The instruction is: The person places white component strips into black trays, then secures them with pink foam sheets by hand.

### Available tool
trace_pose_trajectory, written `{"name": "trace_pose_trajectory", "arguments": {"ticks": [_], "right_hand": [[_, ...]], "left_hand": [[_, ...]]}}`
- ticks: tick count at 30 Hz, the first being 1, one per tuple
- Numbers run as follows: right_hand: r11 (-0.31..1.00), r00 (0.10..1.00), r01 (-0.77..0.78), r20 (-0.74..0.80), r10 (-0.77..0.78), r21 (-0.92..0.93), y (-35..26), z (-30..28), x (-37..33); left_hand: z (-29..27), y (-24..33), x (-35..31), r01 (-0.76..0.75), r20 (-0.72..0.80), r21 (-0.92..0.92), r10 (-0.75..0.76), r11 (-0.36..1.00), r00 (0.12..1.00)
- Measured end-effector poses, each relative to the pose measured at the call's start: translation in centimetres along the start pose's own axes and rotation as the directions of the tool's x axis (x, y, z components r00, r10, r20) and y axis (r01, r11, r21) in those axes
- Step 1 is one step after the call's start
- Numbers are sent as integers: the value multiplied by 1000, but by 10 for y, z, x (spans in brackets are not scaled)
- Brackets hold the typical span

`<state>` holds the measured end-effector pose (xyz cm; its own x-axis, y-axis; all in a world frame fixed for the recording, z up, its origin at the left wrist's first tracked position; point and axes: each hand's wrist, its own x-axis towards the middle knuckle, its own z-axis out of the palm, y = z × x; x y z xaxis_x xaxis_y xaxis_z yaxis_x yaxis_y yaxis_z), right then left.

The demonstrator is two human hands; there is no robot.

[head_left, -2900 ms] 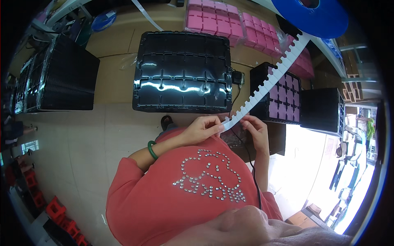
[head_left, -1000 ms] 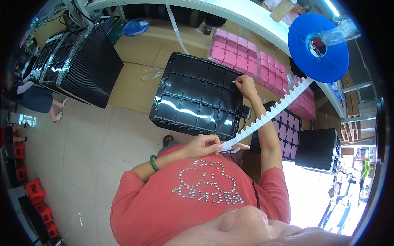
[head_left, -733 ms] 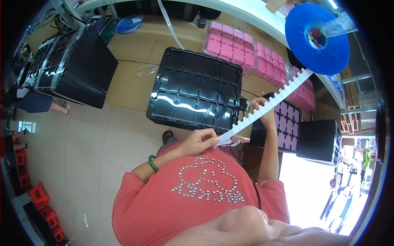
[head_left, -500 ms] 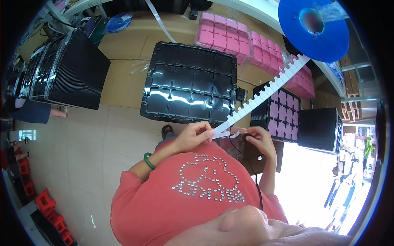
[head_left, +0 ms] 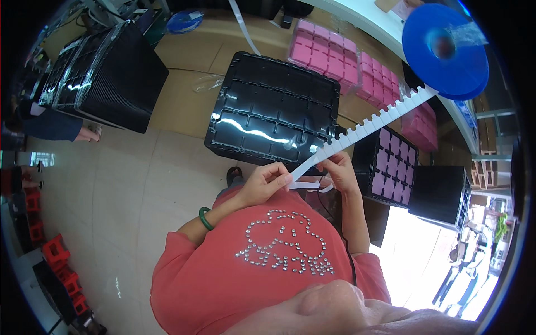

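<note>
White toothed strip (head_left: 379,123) slants from blue reel (head_left: 416,36) upper right to frame centre, left grip (head_left: 266,183) pinched closed on it, probably for tension; right grip (head_left: 341,172) half-curled alongside, can't tell if holding.

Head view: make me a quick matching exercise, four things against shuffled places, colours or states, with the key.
1. left hand
2. reel
3. notched strip
4. bangle

A. green
B. white, slanting down from the upper right
C. blue, at the picture's upper right
D. finger and thumb pinching something white

Pairs: 1-D, 2-C, 3-B, 4-A
</note>
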<state>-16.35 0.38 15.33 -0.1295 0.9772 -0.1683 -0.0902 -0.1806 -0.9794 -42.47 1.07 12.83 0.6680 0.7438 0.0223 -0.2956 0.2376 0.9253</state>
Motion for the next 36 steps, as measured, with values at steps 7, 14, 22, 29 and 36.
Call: {"name": "trace_pose_trajectory", "arguments": {"ticks": [7, 14, 22, 29, 36], "right_hand": [[777, 963, 268, 159, -216, -570, -25, 64, 100], [261, 765, 639, 563, -312, -724, 8, 155, 188], [142, 763, 619, 549, -343, -772, -2, 162, 183], [433, 814, -21, 236, 531, -901, -44, 24, 24], [800, 992, 123, 58, -110, -587, -72, 88, 34]], "left_hand": [[-16, 27, -26, -267, -34, 122, 273, 956, 962], [-31, 28, -39, -257, -101, 65, 263, 964, 959], [-51, 39, -45, -197, -194, 4, 194, 980, 962], [-76, 41, -44, -188, -380, 79, 204, 979, 902], [-86, 34, -33, -177, -390, 169, 230, 970, 892]]}}
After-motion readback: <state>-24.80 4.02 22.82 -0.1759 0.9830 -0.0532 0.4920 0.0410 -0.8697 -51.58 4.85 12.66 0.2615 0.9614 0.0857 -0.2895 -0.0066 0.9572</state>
